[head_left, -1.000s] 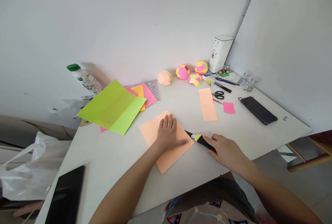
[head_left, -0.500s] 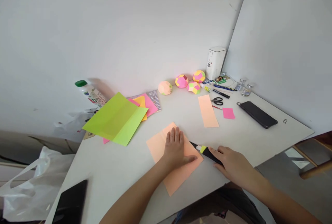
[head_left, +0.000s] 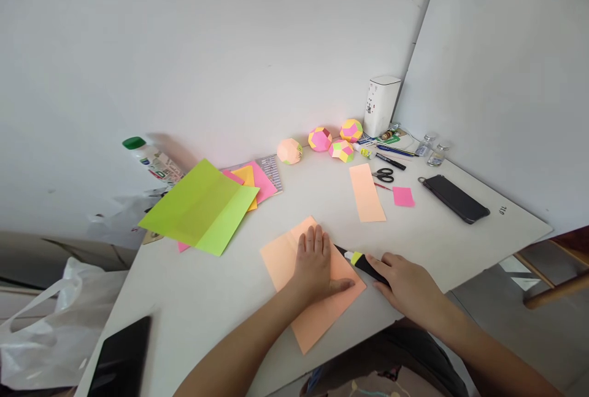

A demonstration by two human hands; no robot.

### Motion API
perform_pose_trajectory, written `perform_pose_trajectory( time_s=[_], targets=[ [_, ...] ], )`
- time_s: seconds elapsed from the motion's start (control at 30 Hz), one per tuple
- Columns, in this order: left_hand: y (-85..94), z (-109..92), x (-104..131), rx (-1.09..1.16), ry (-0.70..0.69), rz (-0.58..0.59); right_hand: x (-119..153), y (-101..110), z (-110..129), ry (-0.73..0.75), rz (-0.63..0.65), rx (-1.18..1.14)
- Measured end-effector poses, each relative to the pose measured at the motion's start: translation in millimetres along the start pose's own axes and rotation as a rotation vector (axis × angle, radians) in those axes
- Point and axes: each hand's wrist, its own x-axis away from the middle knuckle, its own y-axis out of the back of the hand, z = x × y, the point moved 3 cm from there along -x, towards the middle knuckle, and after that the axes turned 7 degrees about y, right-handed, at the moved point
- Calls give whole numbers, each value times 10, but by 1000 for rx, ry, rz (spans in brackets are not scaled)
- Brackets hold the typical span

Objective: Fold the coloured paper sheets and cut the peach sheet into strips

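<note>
A peach sheet of paper (head_left: 285,256) with a fold lies turned at an angle on the white table. My left hand (head_left: 315,265) rests flat on it, fingers spread a little and thumb stretched to the right. In my right hand (head_left: 407,280) is a black and yellow utility knife (head_left: 363,263), its blade end at the sheet's upper right edge. The blade tip is hard to make out against the paper's edge.
Green sheets (head_left: 202,207) lie over pink and yellow papers at the left. A peach strip (head_left: 367,193), scissors (head_left: 384,175), a pink square (head_left: 404,196) and a black case (head_left: 454,199) are at the right. Paper balls (head_left: 319,138) stand by the wall.
The view has shifted slightly. The knife and my right hand sit a little farther up and left along the sheet's edge. My left hand still presses on the paper.
</note>
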Motion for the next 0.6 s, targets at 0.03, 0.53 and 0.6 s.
perform_pose_trajectory(
  time_s=[0.03, 0.53, 0.6],
  targets=[
    [-2, -2, 1, -2, -1, 1, -34, 5, 5, -2, 0, 0],
    [133, 207, -87, -13, -62, -96, -93, -49, 24, -3, 15, 5],
    [133, 238, -119, -13, -48, -97, -71, -60, 17, -1, 20, 13]
  ],
)
